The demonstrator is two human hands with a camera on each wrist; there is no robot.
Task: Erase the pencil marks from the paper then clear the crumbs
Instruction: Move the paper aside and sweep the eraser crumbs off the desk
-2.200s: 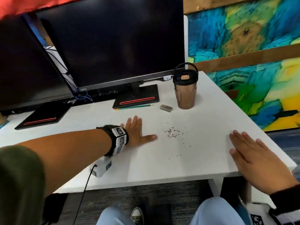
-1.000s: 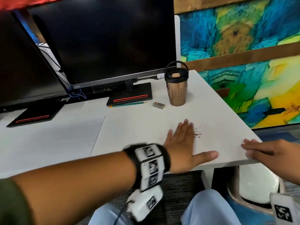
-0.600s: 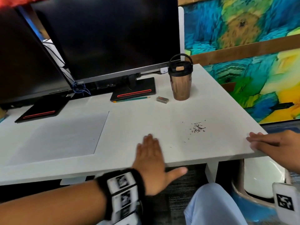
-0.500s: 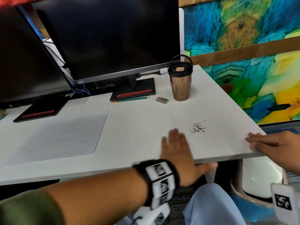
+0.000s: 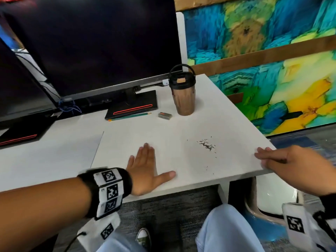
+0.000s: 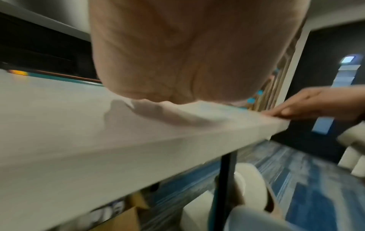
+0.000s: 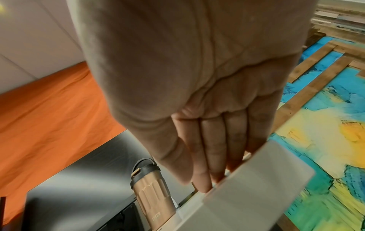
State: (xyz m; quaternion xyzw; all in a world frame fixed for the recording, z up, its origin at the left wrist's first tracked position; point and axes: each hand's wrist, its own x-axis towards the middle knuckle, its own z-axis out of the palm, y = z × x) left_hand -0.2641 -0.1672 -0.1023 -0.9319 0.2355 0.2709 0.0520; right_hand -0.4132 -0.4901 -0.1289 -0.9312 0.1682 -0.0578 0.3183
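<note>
A small heap of dark eraser crumbs (image 5: 207,145) lies on the white desk (image 5: 227,124) toward its right front corner, with a few stray bits nearer the front edge. My left hand (image 5: 145,168) lies flat on the desk, fingers straight, thumb spread, well left of the crumbs. My right hand (image 5: 283,159) is flat at the desk's right front corner, its fingertips (image 7: 205,186) on the edge. The white paper (image 5: 45,157) lies at the left. The grey eraser (image 5: 165,115) and a green pencil (image 5: 129,116) sit near the monitor stand.
A copper tumbler (image 5: 182,91) with a black lid stands behind the crumbs. Two dark monitors (image 5: 94,42) on black stands fill the back of the desk. A painted panel (image 5: 272,60) lines the right side. A white bin (image 6: 247,195) sits under the desk corner.
My left hand swept right to the crumbs and pushed them toward the right corner, drew back, and now lies flat left of them. My right hand shifted to the desk's corner edge.
</note>
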